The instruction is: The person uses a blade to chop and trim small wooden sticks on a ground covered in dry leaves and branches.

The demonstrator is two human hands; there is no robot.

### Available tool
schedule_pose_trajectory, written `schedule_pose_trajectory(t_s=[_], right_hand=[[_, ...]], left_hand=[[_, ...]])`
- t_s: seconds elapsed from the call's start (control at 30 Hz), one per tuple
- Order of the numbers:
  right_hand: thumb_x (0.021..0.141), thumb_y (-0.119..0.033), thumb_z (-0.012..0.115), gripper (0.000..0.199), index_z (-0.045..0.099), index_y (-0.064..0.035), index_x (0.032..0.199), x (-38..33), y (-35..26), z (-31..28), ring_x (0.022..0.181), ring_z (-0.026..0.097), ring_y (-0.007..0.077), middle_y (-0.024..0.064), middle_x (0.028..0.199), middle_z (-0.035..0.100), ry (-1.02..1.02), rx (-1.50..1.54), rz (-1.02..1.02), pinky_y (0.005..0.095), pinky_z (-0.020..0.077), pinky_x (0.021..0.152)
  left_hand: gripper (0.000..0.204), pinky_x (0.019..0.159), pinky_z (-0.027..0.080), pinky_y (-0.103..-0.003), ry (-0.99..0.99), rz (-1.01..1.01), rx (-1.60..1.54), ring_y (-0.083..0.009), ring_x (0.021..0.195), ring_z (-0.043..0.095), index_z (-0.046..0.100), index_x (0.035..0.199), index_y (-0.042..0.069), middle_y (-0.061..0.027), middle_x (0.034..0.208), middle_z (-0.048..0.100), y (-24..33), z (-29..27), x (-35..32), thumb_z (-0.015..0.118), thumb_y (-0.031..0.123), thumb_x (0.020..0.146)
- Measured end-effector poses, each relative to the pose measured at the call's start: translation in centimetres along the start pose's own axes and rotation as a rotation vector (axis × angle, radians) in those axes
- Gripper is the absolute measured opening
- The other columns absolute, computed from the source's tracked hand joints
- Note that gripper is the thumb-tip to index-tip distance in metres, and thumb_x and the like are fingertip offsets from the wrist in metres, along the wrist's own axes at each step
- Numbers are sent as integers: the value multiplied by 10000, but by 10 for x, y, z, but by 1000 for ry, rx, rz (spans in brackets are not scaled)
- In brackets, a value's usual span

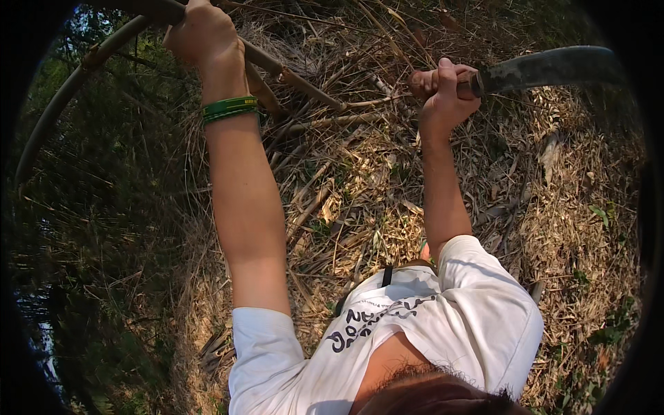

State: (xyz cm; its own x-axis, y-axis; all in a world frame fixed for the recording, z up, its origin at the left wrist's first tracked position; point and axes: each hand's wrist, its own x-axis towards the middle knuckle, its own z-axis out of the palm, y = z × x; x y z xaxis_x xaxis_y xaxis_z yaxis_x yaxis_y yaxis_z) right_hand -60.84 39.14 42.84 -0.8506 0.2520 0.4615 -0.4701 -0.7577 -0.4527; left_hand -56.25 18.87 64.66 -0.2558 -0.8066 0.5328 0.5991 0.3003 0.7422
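Note:
My left hand (202, 36), with a green band on the wrist, is stretched out to the far left. Its fingers are wrapped round a bamboo stalk (264, 58), which slants down to the right past the hand. My right hand (448, 95) is closed on the wooden handle of a machete (550, 69). The long dark blade points right and curves slightly near its far end. Blade and stalk are well apart. The tip fades into the dark rim of the view.
Another long stalk (59, 100) arches down the left side. Cut stalks and thin dry branches (339, 123) lie tangled between and beyond my hands. Dry leaf litter (532, 200) covers the ground, with small green plants (602, 216) at right. Dark foliage (104, 228) stands at left.

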Motion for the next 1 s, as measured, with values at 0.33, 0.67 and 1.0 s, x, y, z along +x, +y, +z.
schedule_pose_trajectory(t_s=[0.33,0.67,1.0], right_hand=[[881,-34,607,122,517,-48,801,-230,161,-134,506,413,114,13,637,463,-302,-255,1437,308,348,479],[887,-130,691,294,456,-66,721,-207,92,-135,469,463,123,29,611,525,-578,-812,1449,326,382,450],[852,-163,732,386,427,-46,647,-166,66,-168,496,426,147,40,581,473,-966,-1119,1111,377,368,489]], left_hand=[[360,588,448,-330,-35,-80,-54,-139,499,476,434,653,119,-14,523,385,41,-133,-30,604,213,957],[462,764,508,-446,859,-232,-147,-239,711,548,380,830,107,-56,745,516,11,-300,-169,453,530,1001],[467,770,513,-448,1487,-506,152,-229,752,562,451,1222,-53,-163,1019,579,-54,-435,-157,570,315,960]])
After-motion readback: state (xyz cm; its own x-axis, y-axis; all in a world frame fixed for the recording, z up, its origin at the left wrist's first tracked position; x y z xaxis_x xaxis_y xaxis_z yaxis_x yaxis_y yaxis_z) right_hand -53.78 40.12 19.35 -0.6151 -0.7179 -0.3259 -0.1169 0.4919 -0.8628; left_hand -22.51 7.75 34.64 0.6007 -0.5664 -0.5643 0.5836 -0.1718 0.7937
